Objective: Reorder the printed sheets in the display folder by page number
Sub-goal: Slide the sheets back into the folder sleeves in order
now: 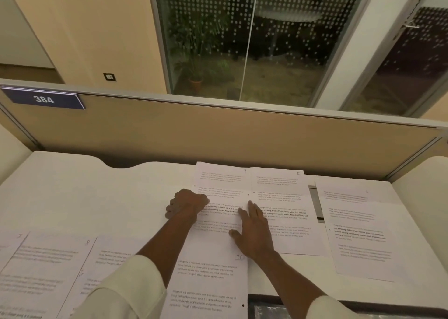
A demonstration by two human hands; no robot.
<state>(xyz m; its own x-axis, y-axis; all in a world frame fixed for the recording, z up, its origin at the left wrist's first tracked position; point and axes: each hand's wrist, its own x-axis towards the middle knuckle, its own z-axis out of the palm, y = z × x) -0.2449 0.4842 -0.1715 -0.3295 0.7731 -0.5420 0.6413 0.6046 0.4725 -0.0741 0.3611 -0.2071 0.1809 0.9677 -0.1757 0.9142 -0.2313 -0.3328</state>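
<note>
right hand [253, 233] is pressing flat, fingers [252, 207] wide, likely steadying the middle sheet [220, 221]; left hand [186, 204] is curling at its edge, grip unclear.

- Display folder [291, 310]: the bottom edge is cutting it off; only a dark strip is showing.
- Left sheets [41, 270]: the left and bottom edges are cropping them.
- Printed text [206, 271]: is reading too small and blurred.
- Left hand [185, 206]: curled fingers are hiding any grip on the middle sheet [223, 221].
- Right hand [254, 231]: is covering part of that sheet.
</note>
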